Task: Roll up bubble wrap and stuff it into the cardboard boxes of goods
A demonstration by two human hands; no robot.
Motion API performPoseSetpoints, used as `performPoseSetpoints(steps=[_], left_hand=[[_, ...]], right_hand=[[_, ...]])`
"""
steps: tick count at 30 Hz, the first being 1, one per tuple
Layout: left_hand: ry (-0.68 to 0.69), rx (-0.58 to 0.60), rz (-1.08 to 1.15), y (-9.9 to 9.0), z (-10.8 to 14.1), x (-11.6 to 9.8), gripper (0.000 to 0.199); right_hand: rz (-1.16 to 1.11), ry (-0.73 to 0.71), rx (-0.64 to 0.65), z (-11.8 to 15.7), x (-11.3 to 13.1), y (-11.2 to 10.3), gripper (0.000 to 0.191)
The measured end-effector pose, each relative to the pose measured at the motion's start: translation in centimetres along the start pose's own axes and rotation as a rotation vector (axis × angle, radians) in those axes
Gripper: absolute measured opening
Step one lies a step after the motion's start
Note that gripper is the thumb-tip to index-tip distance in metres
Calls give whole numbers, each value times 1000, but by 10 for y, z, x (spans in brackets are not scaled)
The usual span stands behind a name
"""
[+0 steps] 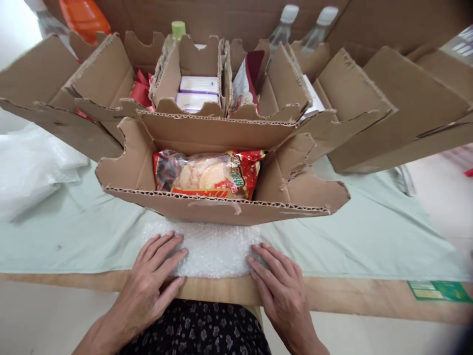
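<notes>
A sheet of bubble wrap lies flat at the front edge of the table, partly hidden by the cardboard box above it. My left hand rests on its left side, fingers stretched forward and slightly apart. On the right side, my right hand touches the wrap with its fingertips, fingers extended. Neither hand grips anything. Just beyond the wrap, the open cardboard box holds a red and clear food packet.
Behind stands a row of cardboard compartments with white boxes, red packets and bottles. Plastic wrap is piled at the left. A green packet lies at the right table edge.
</notes>
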State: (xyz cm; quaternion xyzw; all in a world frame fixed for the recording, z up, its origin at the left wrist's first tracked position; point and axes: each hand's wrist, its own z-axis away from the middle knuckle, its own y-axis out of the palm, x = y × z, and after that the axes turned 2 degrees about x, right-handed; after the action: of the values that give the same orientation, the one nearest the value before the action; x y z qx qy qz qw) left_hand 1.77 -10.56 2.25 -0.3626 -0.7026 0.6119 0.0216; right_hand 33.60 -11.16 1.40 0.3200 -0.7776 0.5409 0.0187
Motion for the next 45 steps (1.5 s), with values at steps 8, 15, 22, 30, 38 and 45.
performPoseSetpoints(steps=[8, 15, 22, 30, 38, 45], left_hand=[[-70, -43, 41, -7, 2, -5, 48], [-83, -134, 118, -13, 2, -2, 45], [-186, -173, 17, -20, 10, 3, 42], [-135, -229, -29, -17, 10, -4, 36], [-189, -209, -108, -15, 14, 11, 29], [-297, -384, -165, -41, 10, 33, 17]], right_hand=[[-232, -29, 149, -9, 10, -12, 17], [-153, -51, 214, -8, 10, -5, 32], [-266, -37, 55, -2, 14, -1, 33], [-318, 171, -185, -2, 20, -1, 34], [-806, 67, 48, -7, 37, -19, 27], [-968, -259, 260, -33, 101, -5, 9]])
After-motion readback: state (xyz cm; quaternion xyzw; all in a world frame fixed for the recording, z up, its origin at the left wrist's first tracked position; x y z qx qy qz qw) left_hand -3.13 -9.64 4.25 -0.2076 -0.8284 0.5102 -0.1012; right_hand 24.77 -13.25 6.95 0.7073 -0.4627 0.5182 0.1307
